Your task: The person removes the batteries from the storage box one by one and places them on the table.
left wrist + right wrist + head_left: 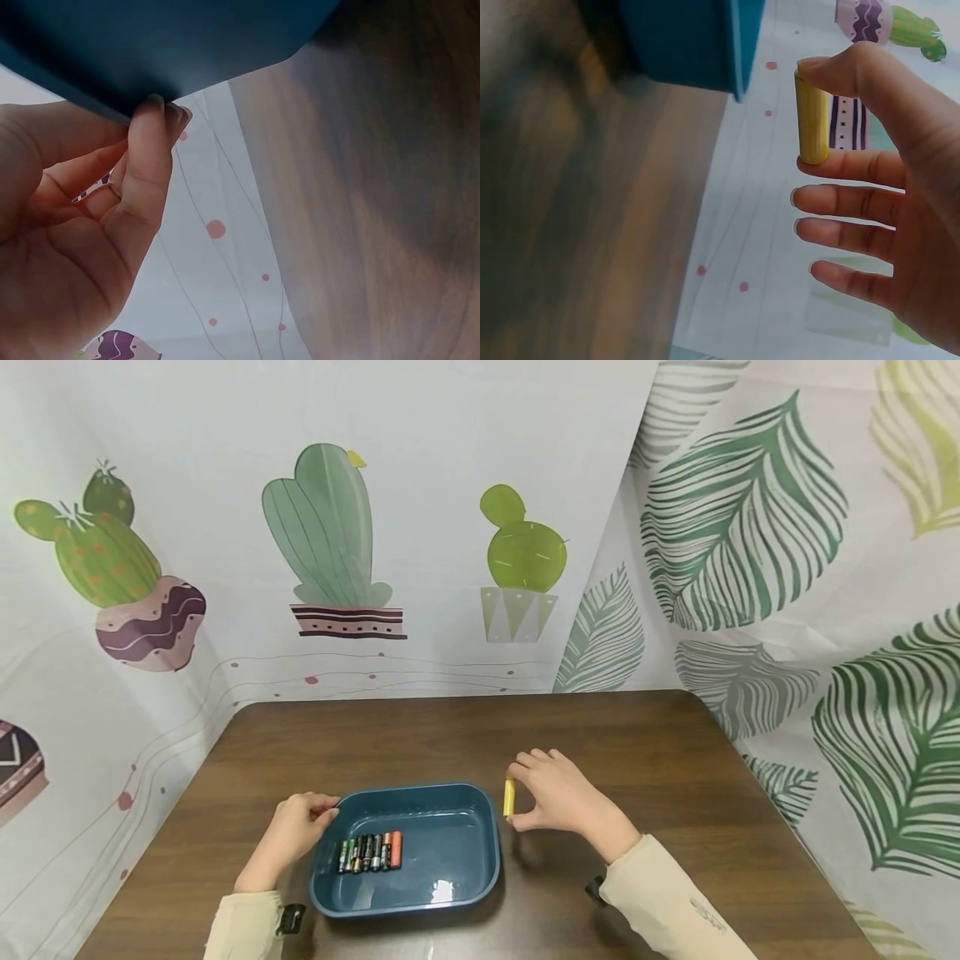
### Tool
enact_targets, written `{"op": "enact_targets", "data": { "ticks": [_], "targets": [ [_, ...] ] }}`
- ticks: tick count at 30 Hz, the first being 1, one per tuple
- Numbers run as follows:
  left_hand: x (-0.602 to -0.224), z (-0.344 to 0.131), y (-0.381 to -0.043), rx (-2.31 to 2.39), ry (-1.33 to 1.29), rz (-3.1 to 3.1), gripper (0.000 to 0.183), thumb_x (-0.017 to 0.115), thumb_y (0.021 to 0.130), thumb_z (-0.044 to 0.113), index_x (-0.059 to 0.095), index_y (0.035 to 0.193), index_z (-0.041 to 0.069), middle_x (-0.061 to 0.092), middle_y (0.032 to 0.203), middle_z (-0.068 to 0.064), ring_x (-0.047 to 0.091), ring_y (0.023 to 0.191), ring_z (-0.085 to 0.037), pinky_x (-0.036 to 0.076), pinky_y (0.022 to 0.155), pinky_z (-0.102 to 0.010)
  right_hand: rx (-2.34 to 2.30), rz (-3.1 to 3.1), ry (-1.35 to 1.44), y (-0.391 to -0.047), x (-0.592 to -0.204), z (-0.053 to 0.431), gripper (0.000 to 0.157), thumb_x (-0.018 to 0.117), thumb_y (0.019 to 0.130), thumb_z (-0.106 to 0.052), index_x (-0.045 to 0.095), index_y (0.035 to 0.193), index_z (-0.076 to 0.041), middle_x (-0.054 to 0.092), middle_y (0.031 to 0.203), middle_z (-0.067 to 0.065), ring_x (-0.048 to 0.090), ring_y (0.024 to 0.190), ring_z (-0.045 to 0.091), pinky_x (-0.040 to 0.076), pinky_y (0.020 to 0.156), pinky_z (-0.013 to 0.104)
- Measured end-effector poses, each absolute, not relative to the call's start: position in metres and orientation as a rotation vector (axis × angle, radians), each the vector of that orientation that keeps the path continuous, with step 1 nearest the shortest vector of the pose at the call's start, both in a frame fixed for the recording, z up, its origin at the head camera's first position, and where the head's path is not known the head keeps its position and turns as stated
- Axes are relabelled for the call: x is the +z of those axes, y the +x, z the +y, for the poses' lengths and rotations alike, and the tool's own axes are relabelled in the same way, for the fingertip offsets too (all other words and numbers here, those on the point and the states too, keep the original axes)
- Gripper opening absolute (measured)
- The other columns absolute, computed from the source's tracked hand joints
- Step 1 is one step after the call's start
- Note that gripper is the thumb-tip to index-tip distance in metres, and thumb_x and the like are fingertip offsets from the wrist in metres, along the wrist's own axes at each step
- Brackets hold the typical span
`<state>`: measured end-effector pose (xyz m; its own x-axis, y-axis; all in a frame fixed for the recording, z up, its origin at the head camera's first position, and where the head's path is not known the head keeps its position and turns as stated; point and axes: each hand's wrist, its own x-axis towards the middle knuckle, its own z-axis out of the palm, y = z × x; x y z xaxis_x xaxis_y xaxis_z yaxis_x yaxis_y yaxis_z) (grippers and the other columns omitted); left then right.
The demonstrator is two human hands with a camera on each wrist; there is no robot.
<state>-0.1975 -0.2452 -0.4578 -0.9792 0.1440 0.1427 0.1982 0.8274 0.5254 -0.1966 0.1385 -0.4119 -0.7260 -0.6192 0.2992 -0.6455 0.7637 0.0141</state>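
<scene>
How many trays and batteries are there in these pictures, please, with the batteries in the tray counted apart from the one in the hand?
Blue tray: 1
Batteries lying in a row in the tray: 7
Yellow battery pinched by the right hand: 1
Total: 9

A brown wood-grained table (637,735) is spreading across the lower part of the head view, and a white cloth (450,410) is hanging behind it. On the cloth's left, a spotted green cactus (108,560) is sitting in a purple-banded pot (150,622); a blue-green cactus (333,543) is rising in the middle, with a small lime-green cactus (528,558) standing to its right. Thin lines with pinkish dots (311,680) are running below them. Farther right, a big dark green leaf (750,518) is showing above a grey leaf (742,685).
</scene>
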Motion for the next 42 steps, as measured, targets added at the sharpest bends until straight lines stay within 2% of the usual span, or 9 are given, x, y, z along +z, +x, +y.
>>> {"op": "enact_targets", "data": {
  "ticks": [7, 13, 17, 20, 27, 42],
  "targets": [
    [-0.458, -0.246, -0.198, -0.848, -0.283, -2.899, 0.015, 0.063, 0.077, 0.003, 0.069, 0.091, 0.001, 0.063, 0.079, -0.008, 0.051, 0.063, -0.013, 0.042, 0.053, -0.026, 0.189, -2.751, 0.986, -0.2, -0.43, 0.145, 0.044, 0.07, 0.058, -0.047, 0.06, 0.088, -0.017, 0.053, 0.085, -0.006, 0.048, 0.078, 0.014, 0.04, 0.07, 0.038],
    [-0.459, -0.246, -0.199, -0.857, -0.278, -2.903, 0.016, 0.063, 0.077, 0.003, 0.068, 0.092, 0.001, 0.063, 0.08, -0.009, 0.051, 0.063, -0.014, 0.042, 0.053, -0.026, 0.193, -2.828, 1.005, -0.203, -0.448, 0.146, 0.046, 0.071, 0.058, -0.047, 0.06, 0.091, -0.017, 0.054, 0.088, -0.006, 0.048, 0.081, 0.014, 0.041, 0.074, 0.04],
    [-0.459, -0.245, -0.199, -0.862, -0.281, -2.9, 0.016, 0.063, 0.077, 0.003, 0.068, 0.092, 0.001, 0.063, 0.08, -0.009, 0.051, 0.063, -0.014, 0.042, 0.053, -0.026, 0.225, -2.878, 1.02, -0.204, -0.455, 0.143, 0.046, 0.073, 0.058, -0.044, 0.061, 0.092, -0.016, 0.054, 0.089, -0.005, 0.05, 0.085, 0.018, 0.04, 0.08, 0.048],
    [-0.459, -0.245, -0.199, -0.871, -0.273, -2.905, 0.016, 0.063, 0.077, 0.003, 0.068, 0.092, 0.001, 0.063, 0.081, -0.009, 0.051, 0.064, -0.014, 0.042, 0.053, -0.026, 0.238, -2.911, 1.027, -0.204, -0.46, 0.142, 0.046, 0.074, 0.057, -0.042, 0.061, 0.091, -0.015, 0.053, 0.086, -0.004, 0.049, 0.084, 0.019, 0.04, 0.08, 0.05],
    [-0.46, -0.244, -0.2, -0.891, -0.252, -2.912, 0.016, 0.063, 0.078, 0.004, 0.068, 0.093, 0.001, 0.063, 0.085, -0.011, 0.053, 0.065, -0.015, 0.043, 0.053, -0.026, 0.188, -2.937, 1.033, -0.207, -0.474, 0.14, 0.043, 0.074, 0.057, -0.043, 0.06, 0.088, -0.016, 0.05, 0.081, -0.007, 0.046, 0.077, 0.015, 0.041, 0.075, 0.044],
    [-0.458, -0.244, -0.198, -0.892, -0.234, -2.93, 0.017, 0.062, 0.079, 0.004, 0.068, 0.094, 0.001, 0.063, 0.084, -0.01, 0.053, 0.066, -0.015, 0.043, 0.054, -0.026, 0.187, -2.981, 1.011, -0.205, -0.48, 0.138, 0.046, 0.076, 0.055, -0.041, 0.061, 0.09, -0.015, 0.052, 0.083, -0.004, 0.05, 0.082, 0.019, 0.04, 0.079, 0.049]
  ]
}}
